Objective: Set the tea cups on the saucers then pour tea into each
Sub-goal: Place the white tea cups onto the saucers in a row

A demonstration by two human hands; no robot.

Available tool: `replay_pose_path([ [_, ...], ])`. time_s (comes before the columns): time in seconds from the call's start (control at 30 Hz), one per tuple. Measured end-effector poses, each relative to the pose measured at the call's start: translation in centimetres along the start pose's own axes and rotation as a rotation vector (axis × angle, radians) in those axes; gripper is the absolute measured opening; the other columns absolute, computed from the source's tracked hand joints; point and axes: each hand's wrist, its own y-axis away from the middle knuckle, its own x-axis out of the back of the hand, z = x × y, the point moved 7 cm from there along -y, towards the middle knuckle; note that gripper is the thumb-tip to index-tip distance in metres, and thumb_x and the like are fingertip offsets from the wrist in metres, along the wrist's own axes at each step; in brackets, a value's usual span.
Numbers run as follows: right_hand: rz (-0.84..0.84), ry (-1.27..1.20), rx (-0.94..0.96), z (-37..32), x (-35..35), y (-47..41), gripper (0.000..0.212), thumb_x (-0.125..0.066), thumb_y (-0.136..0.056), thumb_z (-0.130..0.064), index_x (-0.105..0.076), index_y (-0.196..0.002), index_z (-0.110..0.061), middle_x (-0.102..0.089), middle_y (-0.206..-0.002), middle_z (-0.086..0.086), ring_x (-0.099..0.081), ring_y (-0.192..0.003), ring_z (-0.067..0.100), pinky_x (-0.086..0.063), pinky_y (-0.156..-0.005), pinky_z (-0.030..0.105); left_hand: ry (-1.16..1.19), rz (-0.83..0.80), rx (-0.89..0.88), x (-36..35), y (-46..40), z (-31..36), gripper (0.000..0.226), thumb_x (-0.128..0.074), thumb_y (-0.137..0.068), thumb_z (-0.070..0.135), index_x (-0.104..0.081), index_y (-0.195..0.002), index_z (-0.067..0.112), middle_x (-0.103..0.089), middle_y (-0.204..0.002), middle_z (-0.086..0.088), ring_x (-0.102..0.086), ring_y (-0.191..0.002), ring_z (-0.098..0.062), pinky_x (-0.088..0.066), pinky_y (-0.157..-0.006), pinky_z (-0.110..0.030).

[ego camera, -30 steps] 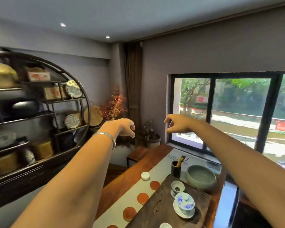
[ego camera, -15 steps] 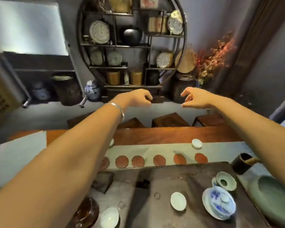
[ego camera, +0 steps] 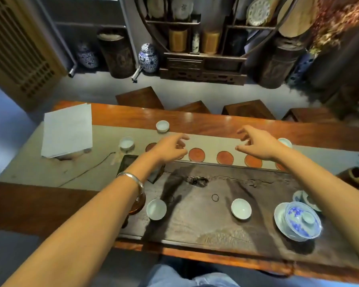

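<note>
A row of round orange saucers [ego camera: 196, 154] lies on the grey runner just beyond the dark tea tray [ego camera: 205, 222]. Two pale cups stand on the tray, one at the left [ego camera: 156, 209] and one at the centre right [ego camera: 241, 208]. More cups stand on the runner: one far [ego camera: 162, 126], one at the left [ego camera: 126, 143], one behind my right wrist [ego camera: 285, 142]. A blue-and-white lidded gaiwan [ego camera: 302, 220] sits at the tray's right. My left hand [ego camera: 168, 147] and my right hand [ego camera: 257, 144] hover over the saucers, fingers apart, holding nothing.
A white paper sheet [ego camera: 67, 129] lies at the table's left end. A dark holder [ego camera: 355, 176] stands at the right edge. Wooden stools [ego camera: 139, 98] line the far side. A round display shelf [ego camera: 203, 38] and jars stand beyond on the floor.
My view has tilted down from the wall and shelf to the table. Both hands have come down from mid-air to just above the saucer row, still empty.
</note>
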Motion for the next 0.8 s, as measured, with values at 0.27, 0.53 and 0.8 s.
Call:
replay_pose_path([
  [0.27,-0.136,-0.049,-0.092,3.2,-8.8,5.1,0.066,-0.072,-0.085,-0.043,-0.046,-0.137,-0.013,-0.055,-0.135,0.012,-0.056,-0.12,0.025,-0.048,-0.098,0.042,-0.002,0.115,0.121,-4.3,7.6,-8.4,0.061,-0.067,-0.085,0.034,-0.046,-0.141,0.021,-0.059,-0.134,-0.004,-0.057,-0.121,-0.019,-0.046,-0.097,-0.032],
  [0.53,-0.206,0.024,-0.263,7.0,-14.9,9.9,0.089,-0.074,-0.072,-0.061,-0.039,-0.139,-0.013,-0.045,-0.135,0.013,-0.05,-0.122,0.031,-0.046,-0.096,0.039,-0.265,0.036,0.271,-9.3,11.8,-13.0,0.097,-0.072,-0.069,0.056,-0.031,-0.149,0.019,-0.047,-0.141,-0.003,-0.043,-0.131,-0.023,-0.044,-0.102,-0.036],
  [0.8,-0.213,-0.007,-0.301,7.1,-16.7,11.0,0.081,-0.078,-0.076,-0.048,-0.037,-0.14,-0.018,-0.044,-0.136,0.008,-0.054,-0.119,0.027,-0.047,-0.093,0.035,-0.271,-0.013,0.32,-10.8,11.8,-14.1,0.082,-0.068,-0.074,0.039,-0.033,-0.146,0.023,-0.047,-0.139,-0.002,-0.05,-0.126,-0.023,-0.051,-0.091,-0.038],
])
